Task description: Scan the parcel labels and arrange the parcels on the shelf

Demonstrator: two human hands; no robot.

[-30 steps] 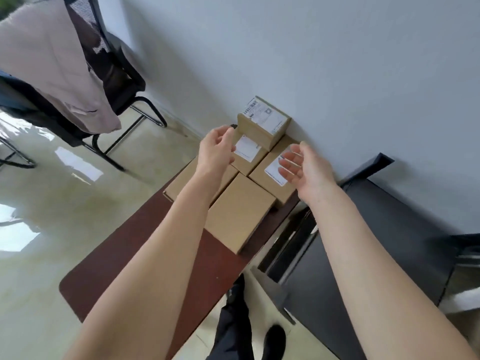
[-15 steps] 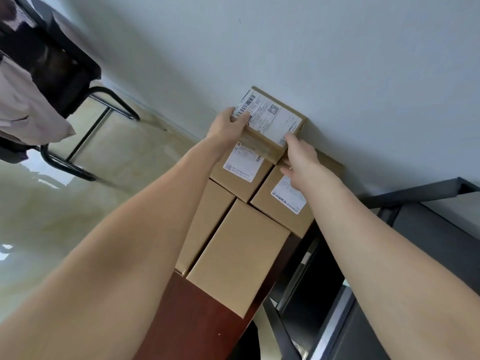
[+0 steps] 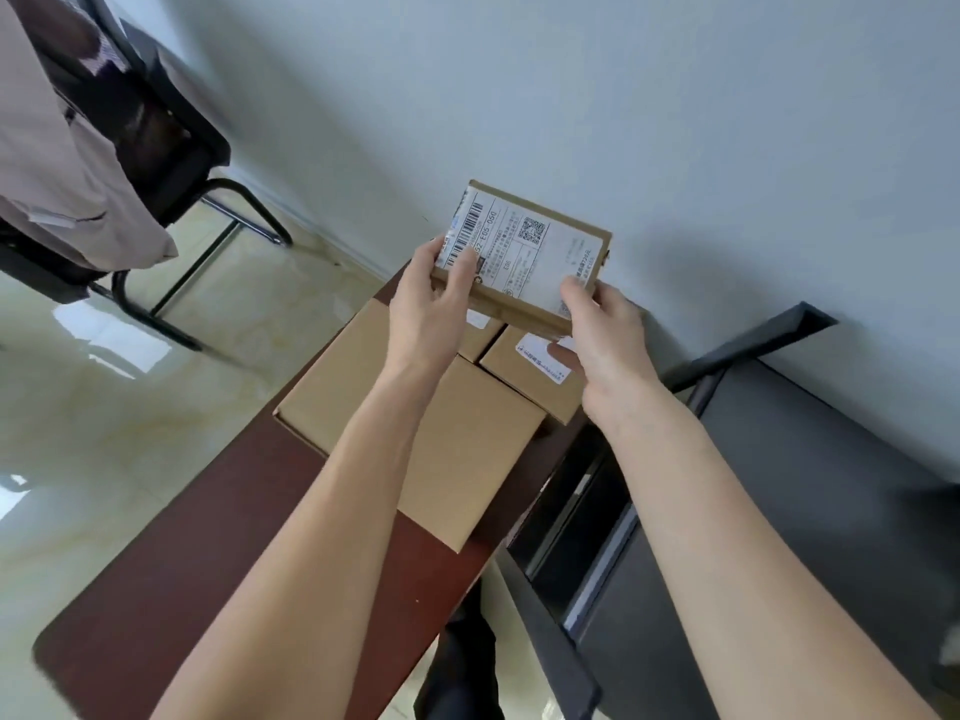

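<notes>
Holding a small labelled parcel (image 3: pixel 519 262) in the air above the counter (image 3: pixel 218 537), the left hand (image 3: pixel 431 304) pinches its left end and the right hand (image 3: pixel 605 330) grips its right end, both grips closed on it. Four cardboard boxes (image 3: pixel 457 449) lie below, just beside a dark shelf (image 3: pixel 805 485).

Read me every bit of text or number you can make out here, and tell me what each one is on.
"E05 050", partly legible, with unclear characters before it: on the white label of the held parcel, gripped by the left hand and right hand.
Barcode, QR code and small print on that label: too small to read.
Blue print on the label of the parcel near the wall on the table: blurred, unreadable.
Plain boxes: no text visible.
</notes>
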